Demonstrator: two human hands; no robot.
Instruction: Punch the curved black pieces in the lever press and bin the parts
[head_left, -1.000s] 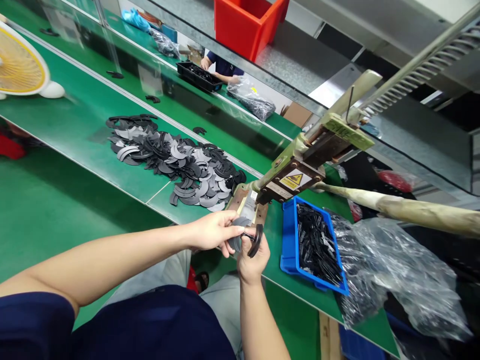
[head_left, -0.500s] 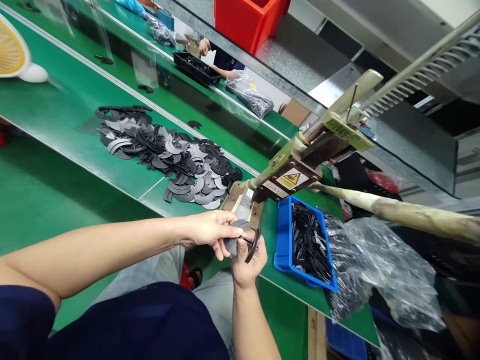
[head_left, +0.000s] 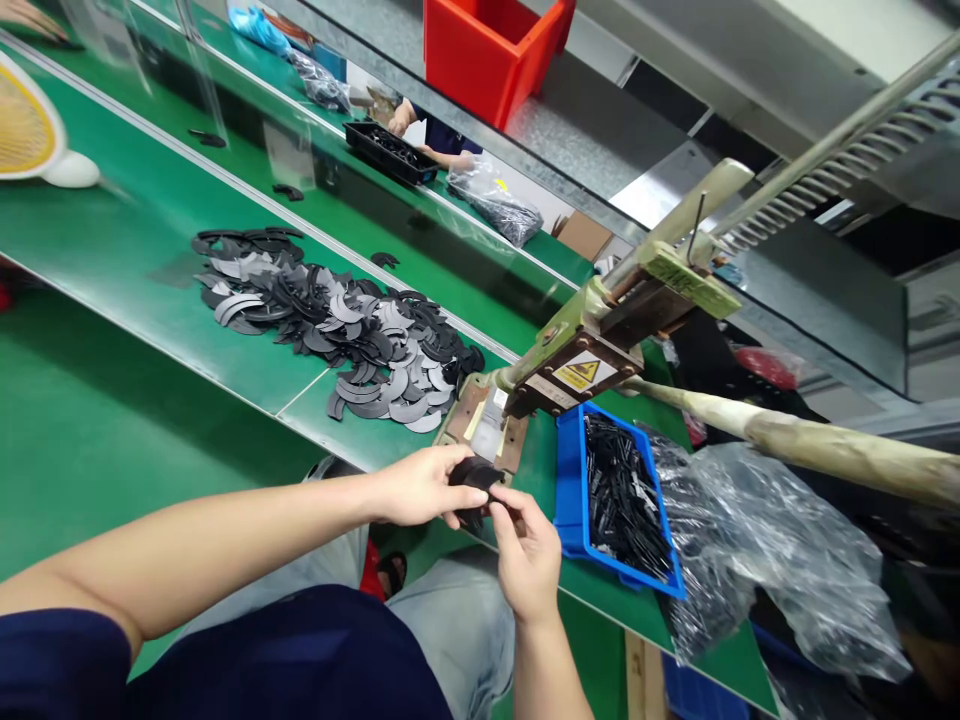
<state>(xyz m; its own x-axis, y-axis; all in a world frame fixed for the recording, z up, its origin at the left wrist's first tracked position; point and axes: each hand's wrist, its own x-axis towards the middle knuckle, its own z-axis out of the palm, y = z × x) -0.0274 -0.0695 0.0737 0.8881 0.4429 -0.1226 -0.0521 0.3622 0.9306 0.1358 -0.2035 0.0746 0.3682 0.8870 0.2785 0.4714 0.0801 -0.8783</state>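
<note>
My left hand is closed round a dark curved plastic piece, its thumb lying across the near side. From the right, my right hand meets it with thumb and fingertips pinched at the piece's right end. Whether a second, smaller part sits between those fingertips is hidden. Both hands are just in front of the base of a green hand press, over the bench edge. Left of the press lies a long heap of grey and black crescent-shaped pieces.
A blue bin full of thin black parts stands right of the press, beside clear plastic bags. The press's long lever sticks out to the right. A conveyor with scattered crescents runs behind; a co-worker's hands are beyond it.
My right hand has turned and moved slightly right; the thin black curved part that stood upright in it no longer shows separately. The piece in my left hand now shows its dark side.
</note>
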